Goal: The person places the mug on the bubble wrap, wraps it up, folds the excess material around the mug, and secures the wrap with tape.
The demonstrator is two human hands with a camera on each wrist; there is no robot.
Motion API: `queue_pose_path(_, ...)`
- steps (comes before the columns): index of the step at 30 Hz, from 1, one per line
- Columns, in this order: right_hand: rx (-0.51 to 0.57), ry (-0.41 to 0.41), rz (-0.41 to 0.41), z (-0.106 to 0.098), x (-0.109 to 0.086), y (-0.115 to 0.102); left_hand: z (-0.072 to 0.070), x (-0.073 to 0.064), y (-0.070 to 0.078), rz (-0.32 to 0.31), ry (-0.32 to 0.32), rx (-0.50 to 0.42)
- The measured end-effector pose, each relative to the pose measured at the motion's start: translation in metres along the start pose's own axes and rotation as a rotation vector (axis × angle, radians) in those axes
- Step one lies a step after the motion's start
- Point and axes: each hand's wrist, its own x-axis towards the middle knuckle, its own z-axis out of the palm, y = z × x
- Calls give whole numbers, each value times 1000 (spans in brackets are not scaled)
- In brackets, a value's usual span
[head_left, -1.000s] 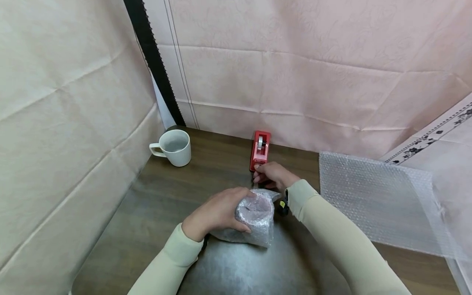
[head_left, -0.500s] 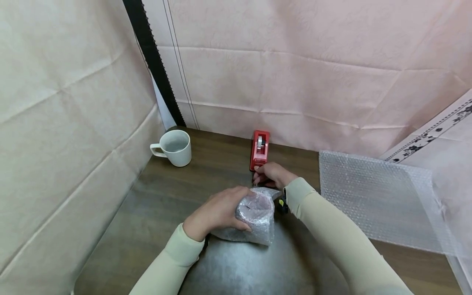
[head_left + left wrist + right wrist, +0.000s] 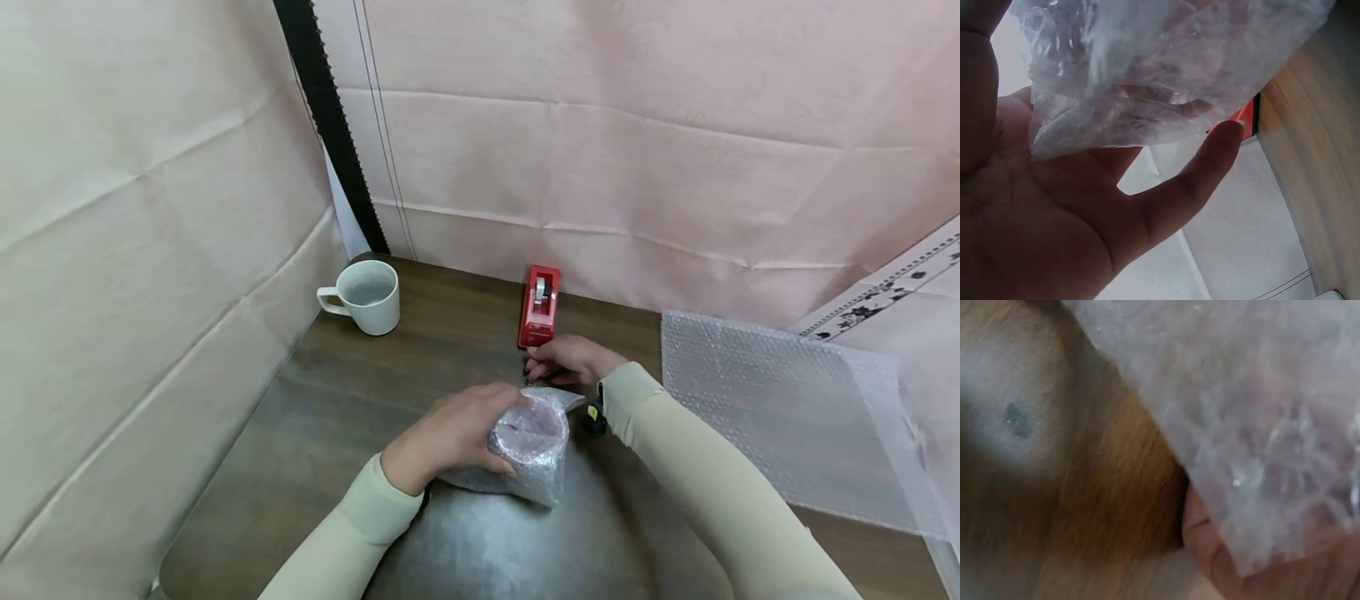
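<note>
A bundle in bubble wrap (image 3: 534, 446), round at the top, stands on the table in the head view; what is inside is hidden. My left hand (image 3: 457, 429) holds it from the left side, fingers behind and thumb in front. In the left wrist view the crinkled wrap (image 3: 1166, 75) lies against the palm and fingers. Just beyond the bundle is a red tape dispenser (image 3: 538, 308). At its near end my right hand (image 3: 570, 358) pinches the tape with curled fingertips; the strip itself barely shows. Wrap (image 3: 1260, 437) covers most of that hand in the right wrist view.
A white mug (image 3: 373, 304) stands at the back left, its handle to the left. On the right lies a flat sheet of bubble wrap (image 3: 772, 417). Pale cloth walls (image 3: 637, 167) close off the table's back and left.
The head view has shifted slightly, so everything sits a little further right. My right fingertips have drawn back a little from the dispenser's near end; the left hand keeps its hold.
</note>
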Motion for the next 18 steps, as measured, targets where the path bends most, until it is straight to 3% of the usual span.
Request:
queue_pose_path(5,-85,-16,-51,-8,-7,6,2,-1,2,37,12,13)
queue_pose_path(10,-23,-12,-57,-11,-18,10,4,-7,1,87,32,-21)
queue_pose_path(18,38,20,-103,-8,-28,35,7,-9,2,93,31,-25)
